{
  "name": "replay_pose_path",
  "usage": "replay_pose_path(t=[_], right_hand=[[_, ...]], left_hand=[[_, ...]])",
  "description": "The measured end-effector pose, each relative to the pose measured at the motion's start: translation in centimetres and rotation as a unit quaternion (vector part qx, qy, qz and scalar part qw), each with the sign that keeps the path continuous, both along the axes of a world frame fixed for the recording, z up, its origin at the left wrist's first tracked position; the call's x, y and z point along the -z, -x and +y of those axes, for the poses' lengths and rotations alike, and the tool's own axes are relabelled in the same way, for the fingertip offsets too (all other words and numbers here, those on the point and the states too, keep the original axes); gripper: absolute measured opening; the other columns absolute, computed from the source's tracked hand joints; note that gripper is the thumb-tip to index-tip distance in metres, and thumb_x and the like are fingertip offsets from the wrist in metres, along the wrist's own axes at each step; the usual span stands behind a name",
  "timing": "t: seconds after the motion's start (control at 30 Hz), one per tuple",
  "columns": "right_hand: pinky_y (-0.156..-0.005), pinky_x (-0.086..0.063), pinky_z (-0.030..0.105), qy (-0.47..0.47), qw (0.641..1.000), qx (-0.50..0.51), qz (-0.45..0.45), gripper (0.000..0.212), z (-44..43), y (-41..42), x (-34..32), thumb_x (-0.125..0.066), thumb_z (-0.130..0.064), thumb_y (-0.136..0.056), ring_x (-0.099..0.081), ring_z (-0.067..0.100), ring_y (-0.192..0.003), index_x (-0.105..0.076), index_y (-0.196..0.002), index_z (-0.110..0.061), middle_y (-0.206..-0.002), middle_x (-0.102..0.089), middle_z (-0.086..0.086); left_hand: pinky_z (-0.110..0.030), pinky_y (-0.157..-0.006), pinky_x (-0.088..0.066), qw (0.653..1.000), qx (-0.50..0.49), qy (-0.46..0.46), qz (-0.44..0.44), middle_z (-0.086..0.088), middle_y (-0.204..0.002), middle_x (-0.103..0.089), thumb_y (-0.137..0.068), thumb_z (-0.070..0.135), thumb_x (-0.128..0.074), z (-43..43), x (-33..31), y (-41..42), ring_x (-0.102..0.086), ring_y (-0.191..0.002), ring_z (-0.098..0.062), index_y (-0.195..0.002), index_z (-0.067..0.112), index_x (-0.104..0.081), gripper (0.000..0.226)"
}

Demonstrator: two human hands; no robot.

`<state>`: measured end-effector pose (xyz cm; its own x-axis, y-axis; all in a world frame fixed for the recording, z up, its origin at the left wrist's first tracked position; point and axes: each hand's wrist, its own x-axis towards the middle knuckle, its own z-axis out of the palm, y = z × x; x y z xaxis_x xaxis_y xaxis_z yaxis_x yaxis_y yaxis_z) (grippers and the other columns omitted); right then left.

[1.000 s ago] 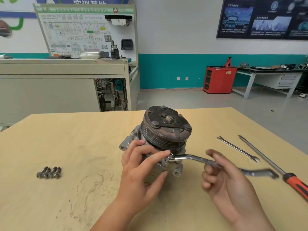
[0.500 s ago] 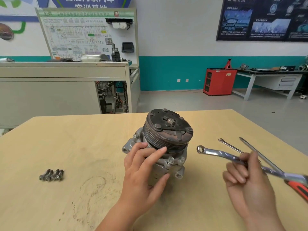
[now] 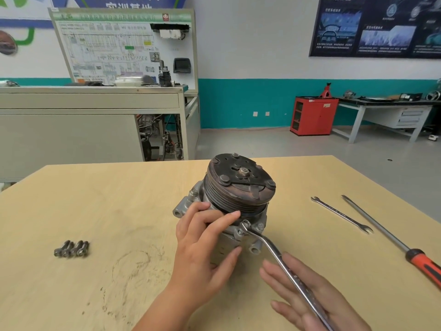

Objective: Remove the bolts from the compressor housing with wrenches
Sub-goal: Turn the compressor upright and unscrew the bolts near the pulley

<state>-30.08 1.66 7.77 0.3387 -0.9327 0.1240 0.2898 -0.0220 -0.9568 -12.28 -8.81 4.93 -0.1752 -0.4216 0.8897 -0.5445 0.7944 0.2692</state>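
Nearest the camera, the right hand [image 3: 317, 299] lies palm up with its fingers stretched out straight. The shank of the ring wrench [image 3: 281, 259] rests across the palm and fingers, and no finger is curled round it. Half a second ago this hand held the wrench lifted clear, out to the right above the spare tools. Now the ring end is back on a bolt [image 3: 245, 223] at the front flange, and the handle slants down towards the person.

Just beyond, the left hand [image 3: 205, 244] keeps its place on the compressor [image 3: 238, 187]. Its fingers are draped over the housing below the pulley and its thumb is pressed against the near side, gripping it. The compressor stands at the middle of the table [image 3: 119, 199], pulley face tilted up, where it stood before.

Four loose bolts [image 3: 71, 248] lie side by side well to the left. To the right lie an open-ended wrench [image 3: 341, 215] and, beside it, a screwdriver [image 3: 391, 237] with a red handle. Neither is touched.

Far back stand a red cabinet [image 3: 313, 115] and a wiring board [image 3: 124, 46].
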Motion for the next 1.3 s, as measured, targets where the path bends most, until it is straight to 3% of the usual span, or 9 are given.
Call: replay_pose_path(t=[0.1,0.23,0.4,0.5,0.67,0.77,0.93,1.17,1.3], right_hand=[[-0.069,-0.049,0.012,-0.014,0.999,-0.013,0.033,0.035,-0.9,0.6,-0.3,-0.074,-0.036,-0.070,-0.062,-0.004,-0.102,-0.065,-0.096,-0.058,-0.114,-0.065,-0.020],[-0.044,-0.048,0.014,-0.038,0.998,-0.018,0.054,0.054,-1.9,1.1,-0.9,-0.084,-0.068,-0.018,-0.069,0.005,-0.059,-0.075,-0.055,-0.030,-0.074,-0.075,0.001],[-0.039,-0.036,0.012,-0.050,0.960,0.196,-0.191,0.054,-5.7,1.1,0.1,-0.069,-0.054,-0.063,-0.053,0.011,-0.043,-0.071,-0.098,-0.014,-0.051,-0.058,0.004],[-0.038,-0.033,0.014,-0.073,0.957,0.185,-0.210,0.017,-8.0,0.4,-0.5,-0.052,-0.026,-0.085,-0.038,0.004,-0.040,-0.064,-0.093,-0.018,-0.048,-0.041,-0.006],[-0.037,-0.035,0.017,-0.065,0.925,0.143,-0.346,0.023,-8.4,1.5,-1.4,-0.077,-0.018,-0.048,-0.036,0.004,-0.035,-0.064,-0.067,-0.017,-0.042,-0.037,-0.005],[-0.062,-0.044,0.033,-0.029,0.908,0.034,-0.416,0.025,-6.1,2.5,0.3,-0.059,-0.013,-0.080,-0.059,0.023,-0.066,-0.066,-0.101,-0.001,-0.070,-0.061,0.017],[-0.091,-0.030,0.051,-0.035,0.934,0.033,-0.354,0.048,-1.4,3.8,0.6,-0.030,0.003,-0.097,-0.023,0.050,-0.133,-0.015,-0.141,0.013,-0.143,-0.022,0.040],[-0.073,-0.050,0.017,0.106,0.993,-0.001,-0.050,0.075,-1.5,0.3,0.3,-0.075,-0.062,-0.062,-0.050,0.004,-0.121,-0.053,-0.127,-0.030,-0.126,-0.057,-0.020],[-0.079,-0.046,0.014,0.199,0.970,0.069,0.122,0.062,-1.2,0.3,1.2,-0.061,-0.047,-0.069,-0.048,-0.002,-0.122,-0.041,-0.127,-0.054,-0.127,-0.054,-0.028]], left_hand=[[-0.047,-0.100,-0.035,1.000,-0.005,-0.001,-0.004,0.012,-0.111,-0.047,-0.080,0.030,-0.062,0.1,0.0,0.1,-0.036,-0.126,-0.018,-0.127,0.030,-0.050,0.049],[-0.046,-0.102,-0.034,1.000,-0.006,0.007,-0.006,0.013,-0.109,-0.045,-0.080,0.028,-0.062,0.1,0.0,0.1,-0.038,-0.123,-0.024,-0.123,0.032,-0.055,0.044],[-0.042,-0.105,-0.030,1.000,0.006,0.007,0.007,0.012,-0.108,-0.045,-0.079,0.027,-0.062,0.1,-0.1,0.4,-0.037,-0.123,-0.023,-0.114,0.033,-0.057,0.036],[-0.043,-0.105,-0.030,1.000,0.004,0.016,0.005,0.010,-0.108,-0.045,-0.079,0.027,-0.061,0.0,0.0,0.2,-0.039,-0.119,-0.028,-0.113,0.035,-0.058,0.035],[-0.044,-0.105,-0.031,1.000,0.008,0.016,0.010,0.009,-0.109,-0.046,-0.080,0.028,-0.061,0.0,0.2,0.2,-0.037,-0.124,-0.022,-0.129,0.037,-0.046,0.052],[-0.040,-0.106,-0.030,1.000,0.010,0.007,0.018,0.009,-0.112,-0.049,-0.079,0.030,-0.061,0.0,0.3,0.2,-0.033,-0.130,-0.012,-0.134,0.034,-0.038,0.059],[-0.039,-0.108,-0.029,1.000,0.011,-0.001,0.017,0.009,-0.113,-0.049,-0.078,0.030,-0.061,0.1,0.1,0.2,-0.034,-0.129,-0.011,-0.132,0.030,-0.041,0.057],[-0.043,-0.104,-0.032,1.000,-0.001,0.001,0.011,0.010,-0.112,-0.048,-0.078,0.030,-0.061,0.2,-0.1,0.3,-0.035,-0.127,-0.016,-0.126,0.025,-0.048,0.050],[-0.040,-0.105,-0.031,1.000,-0.004,-0.001,0.013,0.010,-0.112,-0.048,-0.078,0.030,-0.063,0.2,-0.1,0.4,-0.036,-0.126,-0.018,-0.125,0.024,-0.049,0.049]])
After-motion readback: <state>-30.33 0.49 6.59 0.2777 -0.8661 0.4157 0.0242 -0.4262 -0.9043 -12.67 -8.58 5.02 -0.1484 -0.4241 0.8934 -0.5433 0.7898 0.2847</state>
